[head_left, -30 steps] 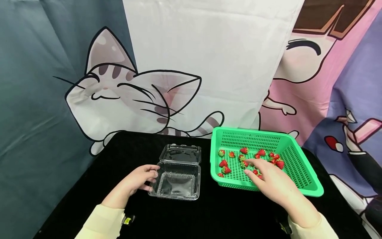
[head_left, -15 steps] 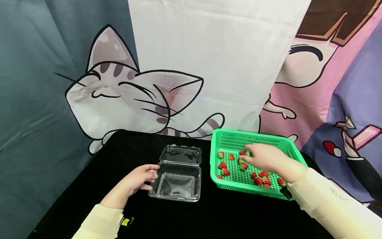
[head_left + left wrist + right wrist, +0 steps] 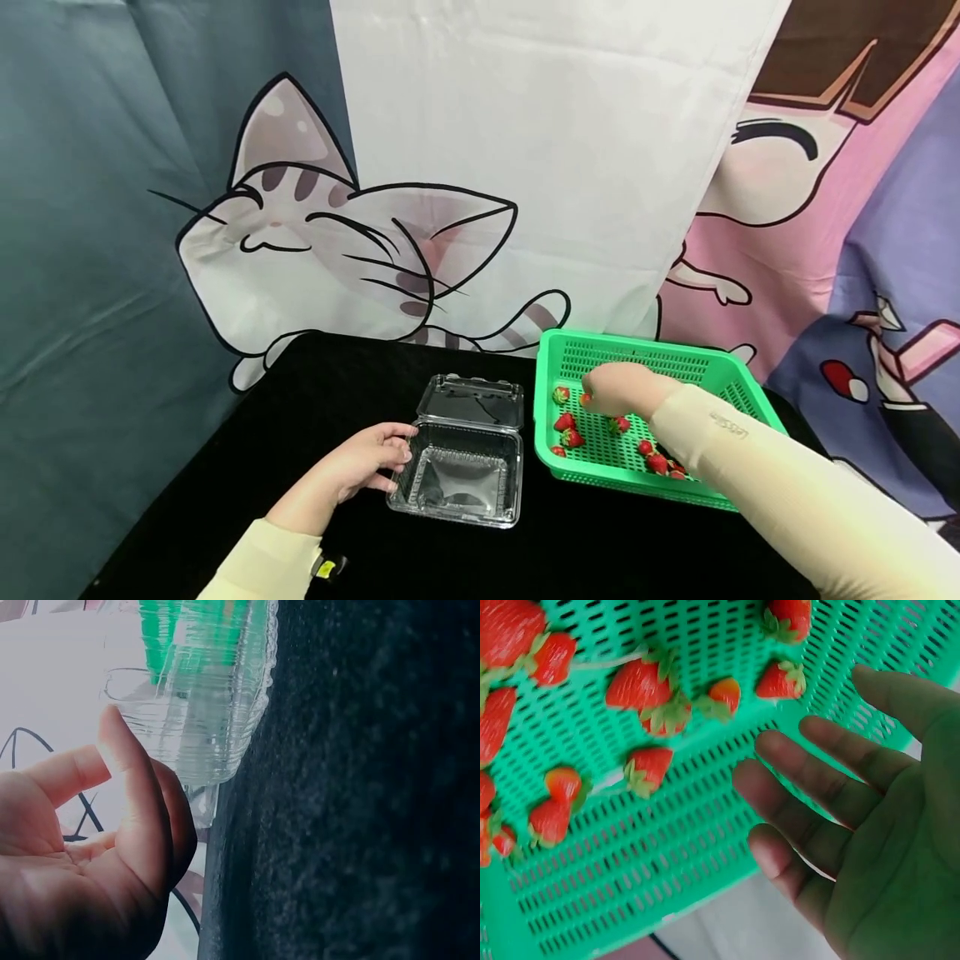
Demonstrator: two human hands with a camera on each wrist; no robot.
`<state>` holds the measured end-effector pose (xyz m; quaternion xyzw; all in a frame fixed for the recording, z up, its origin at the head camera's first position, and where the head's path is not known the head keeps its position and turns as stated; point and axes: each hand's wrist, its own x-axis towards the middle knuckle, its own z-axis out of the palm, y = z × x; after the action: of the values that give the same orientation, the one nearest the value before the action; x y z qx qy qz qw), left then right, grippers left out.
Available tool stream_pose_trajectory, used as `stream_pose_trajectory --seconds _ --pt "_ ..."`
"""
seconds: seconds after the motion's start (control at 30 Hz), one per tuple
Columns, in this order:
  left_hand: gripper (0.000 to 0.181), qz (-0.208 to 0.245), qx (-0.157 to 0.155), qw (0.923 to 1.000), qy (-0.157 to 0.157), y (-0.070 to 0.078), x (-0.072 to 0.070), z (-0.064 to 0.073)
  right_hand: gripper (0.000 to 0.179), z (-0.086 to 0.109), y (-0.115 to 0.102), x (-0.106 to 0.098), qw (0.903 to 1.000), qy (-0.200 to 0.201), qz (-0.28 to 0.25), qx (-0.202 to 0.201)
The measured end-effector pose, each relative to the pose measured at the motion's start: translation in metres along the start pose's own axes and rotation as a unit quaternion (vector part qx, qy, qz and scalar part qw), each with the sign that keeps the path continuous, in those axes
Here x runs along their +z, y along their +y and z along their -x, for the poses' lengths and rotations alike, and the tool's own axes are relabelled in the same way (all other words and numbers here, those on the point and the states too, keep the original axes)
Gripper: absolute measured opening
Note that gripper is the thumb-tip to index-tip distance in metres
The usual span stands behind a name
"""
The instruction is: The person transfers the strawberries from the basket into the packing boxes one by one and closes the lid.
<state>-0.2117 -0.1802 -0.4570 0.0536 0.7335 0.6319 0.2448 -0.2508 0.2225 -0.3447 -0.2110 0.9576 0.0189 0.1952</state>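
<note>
A clear plastic clamshell box [image 3: 453, 517] lies opened on the black tabletop, its lid [image 3: 472, 406] folded back. My left hand [image 3: 375, 458] rests at the box's left side, fingertips against the wall and rim. In the left wrist view, a finger meets the ribbed plastic. My right hand [image 3: 618, 389] is over the green basket [image 3: 637, 482], near its left half, fingers hidden in the head view. The right wrist view shows the palm [image 3: 900, 832] with fingers loosely spread and nothing held. Strawberries [image 3: 572, 438] with leafy tops are scattered on the basket's floor.
More strawberries [image 3: 657, 463] lie toward the basket's front, partly behind my right sleeve [image 3: 787, 500]. A printed cloth backdrop [image 3: 540, 150] with a cartoon cat hangs right behind the black table [image 3: 360, 367].
My right hand has moved back and left within the basket, turning so the forearm crosses the basket's right side. My left hand has stayed at the box. The head view has shifted slightly.
</note>
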Motion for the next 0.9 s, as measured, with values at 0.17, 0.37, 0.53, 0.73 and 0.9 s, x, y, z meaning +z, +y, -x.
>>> stream_pose_trajectory --seconds 0.17,0.37,0.53,0.73,0.9 --pt "0.056 0.001 0.003 0.9999 -0.012 -0.001 0.004 -0.001 0.014 -0.014 -0.006 0.010 0.9999 0.009 -0.003 -0.014" --pt "0.057 0.009 -0.004 0.9996 -0.027 -0.001 0.007 0.000 0.016 -0.031 -0.009 0.020 0.9994 -0.002 0.031 0.017" --pt "0.060 0.015 -0.007 0.9991 -0.039 0.000 0.010 0.001 0.021 -0.041 -0.013 0.029 0.9990 -0.013 0.037 0.020" --pt "0.063 0.018 -0.009 0.9987 -0.046 0.002 0.014 0.003 0.030 -0.044 -0.020 0.035 0.9995 -0.014 0.028 0.003" --pt "0.063 0.020 -0.013 0.9987 -0.044 0.001 0.014 0.003 0.031 -0.047 -0.021 0.038 0.9996 -0.012 0.020 -0.013"
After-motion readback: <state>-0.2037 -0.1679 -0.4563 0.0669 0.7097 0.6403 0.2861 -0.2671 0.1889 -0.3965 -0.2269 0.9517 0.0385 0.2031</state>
